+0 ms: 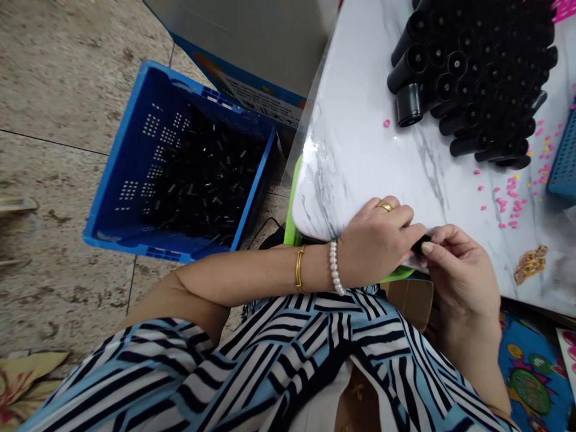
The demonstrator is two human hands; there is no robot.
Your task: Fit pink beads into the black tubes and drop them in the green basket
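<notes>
1. Left hand (378, 243), wearing a ring, is clenched on a small black tube (420, 245) at the worktop (360, 150) edge.
2. Right hand (454, 270) pinches the same tube from the other side.
3. Beyond both hands lies a pile of black tubes (472, 78), with pink bits (510, 198) scattered beside it.
4. Well left of the left hand, a blue crate (126, 150) on the floor holds black parts.

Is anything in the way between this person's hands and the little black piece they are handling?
Nothing visible does. The left hand and the right hand both pinch the small black piece with their fingers, at the near edge of the marble table. The pile of black tubes lies apart, farther up.
</notes>
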